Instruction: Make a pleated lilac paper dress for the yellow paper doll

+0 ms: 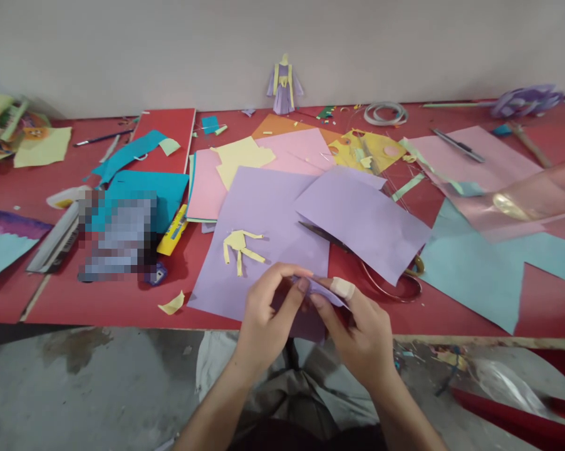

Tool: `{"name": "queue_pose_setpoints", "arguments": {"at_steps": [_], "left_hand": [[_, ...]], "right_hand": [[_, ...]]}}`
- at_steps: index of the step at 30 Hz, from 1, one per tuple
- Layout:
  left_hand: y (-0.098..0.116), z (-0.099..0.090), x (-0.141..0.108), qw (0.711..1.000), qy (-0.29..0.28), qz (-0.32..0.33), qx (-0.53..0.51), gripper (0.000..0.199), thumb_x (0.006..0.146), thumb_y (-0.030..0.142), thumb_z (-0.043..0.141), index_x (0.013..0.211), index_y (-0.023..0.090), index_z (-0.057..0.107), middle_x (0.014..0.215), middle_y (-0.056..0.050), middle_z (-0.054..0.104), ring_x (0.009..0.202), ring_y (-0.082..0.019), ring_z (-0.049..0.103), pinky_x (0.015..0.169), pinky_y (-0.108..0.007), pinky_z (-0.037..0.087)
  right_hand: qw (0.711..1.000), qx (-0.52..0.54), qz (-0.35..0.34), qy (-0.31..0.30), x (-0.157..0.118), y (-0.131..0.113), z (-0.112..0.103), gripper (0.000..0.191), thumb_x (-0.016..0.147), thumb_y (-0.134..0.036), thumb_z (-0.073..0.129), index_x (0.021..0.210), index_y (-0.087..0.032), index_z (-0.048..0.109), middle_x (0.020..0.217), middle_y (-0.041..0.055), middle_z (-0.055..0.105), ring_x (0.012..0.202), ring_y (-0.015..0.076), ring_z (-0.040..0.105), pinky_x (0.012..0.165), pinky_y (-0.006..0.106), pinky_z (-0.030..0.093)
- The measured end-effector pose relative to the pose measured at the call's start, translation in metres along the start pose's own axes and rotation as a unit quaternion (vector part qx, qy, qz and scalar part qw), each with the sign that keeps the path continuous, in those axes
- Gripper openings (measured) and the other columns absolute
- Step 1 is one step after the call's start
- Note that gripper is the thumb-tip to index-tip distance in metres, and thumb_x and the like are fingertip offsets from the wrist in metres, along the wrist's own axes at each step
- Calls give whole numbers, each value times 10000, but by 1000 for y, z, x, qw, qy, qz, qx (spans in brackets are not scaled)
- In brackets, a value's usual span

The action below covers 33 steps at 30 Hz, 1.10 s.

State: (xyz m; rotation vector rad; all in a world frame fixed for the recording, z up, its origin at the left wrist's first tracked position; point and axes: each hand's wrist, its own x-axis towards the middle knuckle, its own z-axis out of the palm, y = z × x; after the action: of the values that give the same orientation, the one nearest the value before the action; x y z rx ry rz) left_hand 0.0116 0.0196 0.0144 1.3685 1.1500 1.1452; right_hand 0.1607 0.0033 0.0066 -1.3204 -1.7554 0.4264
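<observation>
Between the fingertips of my left hand [273, 307] and my right hand [357, 319] is a small piece of purple paper [324, 292], pinched from both sides near the table's front edge. A strip of pale tape wraps one right finger. Just left of my hands, a yellow paper figure [238, 242] without a head lies on a large purple sheet [264, 200]. Another purple sheet [362, 219] covers the middle of a pair of scissors [391, 289]; their blades and handle loops stick out.
A paper doll in a purple dress [284, 88] leans on the wall. A yellow glue stick [173, 232], a purple sharpener-like object [156, 274], teal paper [170, 188] and a stapler-like tool [57, 241] lie left. Blue paper [480, 275], a cutter knife [458, 145] and a tape roll [386, 114] lie right.
</observation>
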Motion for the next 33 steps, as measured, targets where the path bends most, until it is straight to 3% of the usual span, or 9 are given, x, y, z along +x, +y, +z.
{"name": "queue_pose_setpoints", "arguments": {"at_steps": [6, 17, 33], "left_hand": [[-4, -1, -3, 999, -32, -2, -1, 133, 969, 295, 583, 1063, 237, 658, 922, -30, 686, 817, -148, 662, 719, -260, 536], [1, -5, -2, 997, -76, -3, -25, 177, 967, 261, 595, 1136, 282, 643, 1067, 0, 665, 961, -128, 639, 851, -236, 502], [0, -5, -4, 997, -75, 24, -16, 241, 960, 136, 561, 1137, 284, 629, 1061, 19, 673, 981, -108, 625, 868, -208, 491]], "right_hand": [[999, 29, 12, -5, 0, 1, -3, 157, 927, -171, 602, 1057, -229, 668, 900, 8, 780, 759, 151, 740, 675, 218, 578], [999, 34, 30, 5, -1, 3, -4, 145, 944, -215, 590, 1047, -261, 681, 907, 3, 777, 755, 154, 739, 666, 230, 579], [999, 43, 18, -5, -1, 2, -3, 149, 946, -188, 590, 1070, -239, 654, 934, -9, 770, 810, 114, 728, 732, 178, 555]]}}
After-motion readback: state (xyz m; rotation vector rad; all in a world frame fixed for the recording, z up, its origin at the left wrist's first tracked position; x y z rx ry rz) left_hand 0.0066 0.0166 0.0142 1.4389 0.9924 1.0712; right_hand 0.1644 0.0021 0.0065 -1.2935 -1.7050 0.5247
